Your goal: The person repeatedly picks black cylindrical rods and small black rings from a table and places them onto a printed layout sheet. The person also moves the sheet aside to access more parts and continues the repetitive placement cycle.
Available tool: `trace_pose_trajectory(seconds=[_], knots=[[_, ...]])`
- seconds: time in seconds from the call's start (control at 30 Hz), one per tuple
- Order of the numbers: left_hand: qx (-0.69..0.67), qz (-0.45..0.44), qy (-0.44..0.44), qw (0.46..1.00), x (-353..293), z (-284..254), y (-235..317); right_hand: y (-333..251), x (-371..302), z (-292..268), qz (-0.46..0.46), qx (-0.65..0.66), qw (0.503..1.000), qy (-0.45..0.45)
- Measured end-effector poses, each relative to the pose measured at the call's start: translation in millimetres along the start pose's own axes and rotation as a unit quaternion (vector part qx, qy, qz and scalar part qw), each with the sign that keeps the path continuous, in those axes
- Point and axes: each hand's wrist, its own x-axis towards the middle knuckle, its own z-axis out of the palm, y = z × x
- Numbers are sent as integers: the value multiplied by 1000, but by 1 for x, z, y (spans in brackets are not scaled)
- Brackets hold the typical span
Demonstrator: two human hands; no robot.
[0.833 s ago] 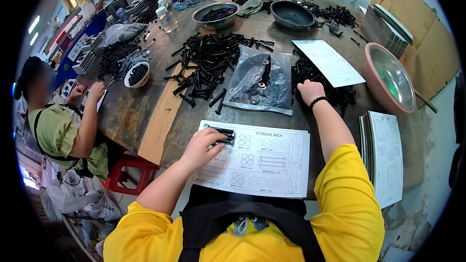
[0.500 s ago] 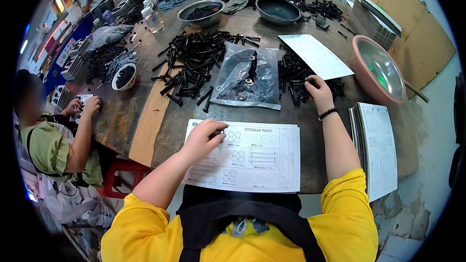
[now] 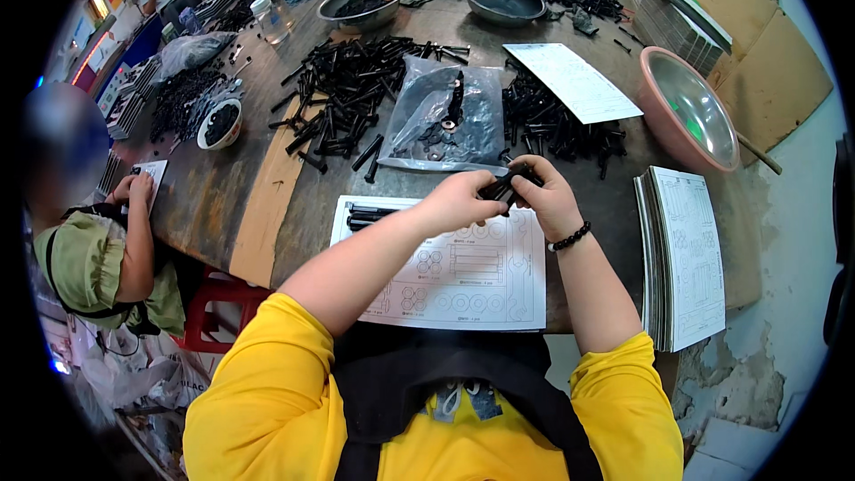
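Observation:
My left hand (image 3: 461,201) and my right hand (image 3: 547,199) meet above the far right part of a printed card (image 3: 445,303). Between their closed fingers is a small bunch of black bolts (image 3: 509,183). Several more black bolts (image 3: 367,216) lie side by side on the card's upper left, partly behind my left forearm. Beyond my hands, a clear plastic bag (image 3: 443,116) with black parts and washers rests on the table. Loose black bolts are heaped on its left (image 3: 343,93) and on its right (image 3: 552,111), the right heap partly under a white printed sheet (image 3: 573,80).
A stack of printed cards (image 3: 681,258) stands at the right, below a pink-rimmed basin (image 3: 688,111). Two metal bowls (image 3: 361,7) (image 3: 503,0) sit at the far side. At the left, a co-worker (image 3: 89,249) handles a card near a white bowl (image 3: 220,125) of black parts.
My right hand has come from the right heap toward me with bolts. My left hand has moved right to meet it, and bolts now lie on the card's upper left.

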Motion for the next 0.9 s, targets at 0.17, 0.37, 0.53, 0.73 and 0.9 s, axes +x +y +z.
trace_pose_trajectory(seconds=[0.17, 0.37, 0.53, 0.73, 0.9], knots=[[-86, -64, 60, 992, -40, -39, -21, 5, 7, -5, -16, -136, 989, 56], [243, 44, 82, 966, -121, -84, -61, 3, -6, 14, 11, -157, 987, 15], [352, 90, 52, 930, -166, -71, -98, 16, -30, 78, -5, -274, 947, -170], [377, 138, 41, 915, -187, -63, -122, 40, -54, 143, -113, -483, 838, -228], [299, 54, 41, 952, -196, -65, -114, 47, -63, 177, -139, -528, 808, -220]])
